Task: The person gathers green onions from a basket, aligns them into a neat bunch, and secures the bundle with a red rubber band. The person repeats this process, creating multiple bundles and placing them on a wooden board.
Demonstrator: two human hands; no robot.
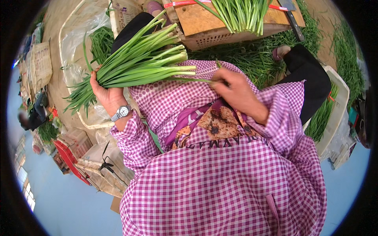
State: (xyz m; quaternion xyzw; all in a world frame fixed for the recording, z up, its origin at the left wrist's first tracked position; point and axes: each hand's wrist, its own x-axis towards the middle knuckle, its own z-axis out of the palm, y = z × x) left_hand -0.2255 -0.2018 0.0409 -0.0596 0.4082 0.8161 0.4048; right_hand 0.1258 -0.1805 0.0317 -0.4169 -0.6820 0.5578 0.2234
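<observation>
A bunch of green garlic chives (133, 62) lies in my left hand (107, 94), pale cut ends pointing right and leafy tips hanging left past the wrist with the watch. My right hand (236, 88) is in front of my checked apron, its fingers pinched on a single green leaf (192, 79) that stretches from the bunch. More chives (242, 14) rest on a wooden board (195, 20) at the top, with red tape strips beside them. A knife with a black handle (294, 26) lies at the board's right edge.
The board sits on an upturned-looking plastic crate (209, 41). Loose green leaves (251, 59) cover the ground below. At right, a white crate (339, 109) holds a tied chive bundle (322, 118). A plastic-lined crate (63, 38) stands at left; another person (38, 109) sits farther off.
</observation>
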